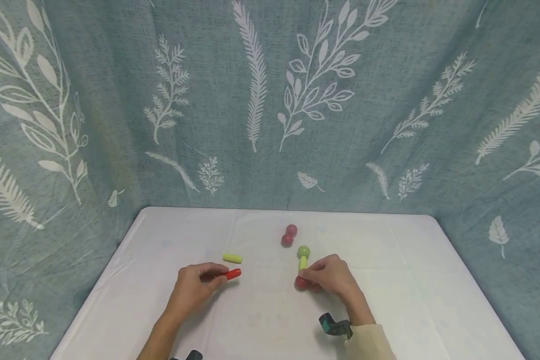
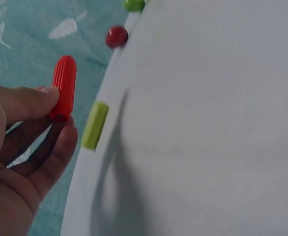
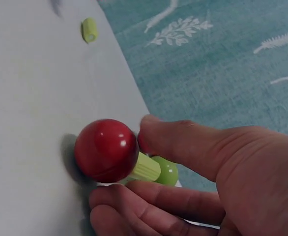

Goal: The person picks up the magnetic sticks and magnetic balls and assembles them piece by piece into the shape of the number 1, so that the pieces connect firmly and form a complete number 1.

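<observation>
My left hand (image 1: 195, 285) pinches a red ribbed stick (image 2: 64, 88) between thumb and fingers, above the table. Near it on the cloth lies a yellow-green stick (image 1: 232, 258). At the right of centre, my right hand (image 1: 335, 277) has its thumb and fingers about a glossy red ball (image 3: 107, 150). Another yellow-green stick (image 1: 303, 263) runs from this ball to a green ball (image 1: 303, 251) at its far end. Part of that stick is hidden by the fingers. Beside the red ball, a further reddish shape shows dimly under the right hand.
Two dark red balls (image 1: 289, 235) lie close together farther back on the white tablecloth (image 1: 378, 245). A blue-green curtain (image 1: 225, 100) with white leaf patterns hangs behind and along both sides of the table. A dark device (image 1: 335, 326) is strapped to the right wrist.
</observation>
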The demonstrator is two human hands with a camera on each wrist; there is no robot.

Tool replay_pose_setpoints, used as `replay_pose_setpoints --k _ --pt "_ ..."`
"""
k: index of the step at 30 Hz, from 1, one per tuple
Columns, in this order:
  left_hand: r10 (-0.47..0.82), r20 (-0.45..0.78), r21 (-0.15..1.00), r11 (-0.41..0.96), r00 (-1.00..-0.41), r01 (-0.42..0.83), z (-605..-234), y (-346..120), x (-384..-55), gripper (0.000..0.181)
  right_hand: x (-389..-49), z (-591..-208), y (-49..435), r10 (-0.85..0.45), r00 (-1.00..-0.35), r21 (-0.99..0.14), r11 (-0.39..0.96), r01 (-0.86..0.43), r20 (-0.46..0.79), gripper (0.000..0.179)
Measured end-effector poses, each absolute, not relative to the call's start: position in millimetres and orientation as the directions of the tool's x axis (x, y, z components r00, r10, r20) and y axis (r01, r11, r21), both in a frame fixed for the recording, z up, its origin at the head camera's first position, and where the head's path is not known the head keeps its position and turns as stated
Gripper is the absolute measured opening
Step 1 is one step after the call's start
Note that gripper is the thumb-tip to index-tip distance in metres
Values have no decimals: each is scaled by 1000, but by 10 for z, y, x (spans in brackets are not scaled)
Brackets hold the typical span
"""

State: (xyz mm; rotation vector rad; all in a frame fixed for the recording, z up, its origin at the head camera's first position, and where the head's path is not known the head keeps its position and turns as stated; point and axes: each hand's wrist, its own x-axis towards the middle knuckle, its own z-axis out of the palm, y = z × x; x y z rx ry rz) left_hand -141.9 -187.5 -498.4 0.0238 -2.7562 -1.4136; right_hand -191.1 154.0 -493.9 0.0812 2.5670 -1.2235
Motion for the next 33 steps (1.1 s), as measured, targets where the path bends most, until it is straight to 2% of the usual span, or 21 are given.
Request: replay_pose_setpoints --k 5,9,15,33 --pt "-77 -60 910 405 -995 -86 -4925 -1684 -1271 18 -1994 -4957 1574 -44 -959 -758 624 191 -278 23" --pt "-95 -132 938 310 -987 -155 -4931 -1451 -1162 15 -2057 -4991 1572 -41 -958 -781 589 206 -284 23" --pt "-103 -187 958 199 -977 -204 -5003 -1122 -1036 19 -2117 -5012 1529 -61 -955 -790 579 202 -289 21" --pt "-205 -148 937 284 -967 -204 -5112 -394 -1011 6 -2122 -5074 1505 -37 -948 -844 466 263 -316 24"
